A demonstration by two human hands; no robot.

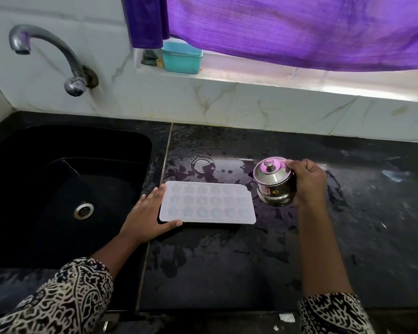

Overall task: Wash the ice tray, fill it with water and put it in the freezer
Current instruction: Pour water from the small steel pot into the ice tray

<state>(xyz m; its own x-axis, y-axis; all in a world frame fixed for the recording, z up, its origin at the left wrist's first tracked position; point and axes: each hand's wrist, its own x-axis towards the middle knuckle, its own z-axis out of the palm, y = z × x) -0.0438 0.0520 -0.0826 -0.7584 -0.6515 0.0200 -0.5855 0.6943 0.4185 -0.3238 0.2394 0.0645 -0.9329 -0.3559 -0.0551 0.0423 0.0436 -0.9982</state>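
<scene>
The tray (pixel 207 202) sits flat on the wet black counter (pixel 227 261), just right of the sink (pixel 58 189), long side facing the person. The cells are flower and heart shapes, shallow ones. Can't really tell from this angle if any of them have water in them yet, the plastic is too pale and see-through.

The left hand (pixel 147 213) is flat against the tray's left end, fingers straight along the edge and thumb lying along the near edge. So it's bracing it, not gripping. The right hand (pixel 307 182) is wrapped around a small steel pot (pixel 274 186) with its lid on, held a bit tilted just beside the tray's right end.

Looks to me like the fill step, pouring from the pot rather than the tap (pixel 44 51). How I'd do it:
- bring the pot over the nearest row and keep it low so nothing splashes
- tip slowly, thin stream, lid kept from sliding off
- let water spill from cell to cell rather than chasing each one
- stop a little short of the rim, since the tray has to be carried to the freezer
- keep that left hand pressing, because a light tray on a wet counter will skate
</scene>
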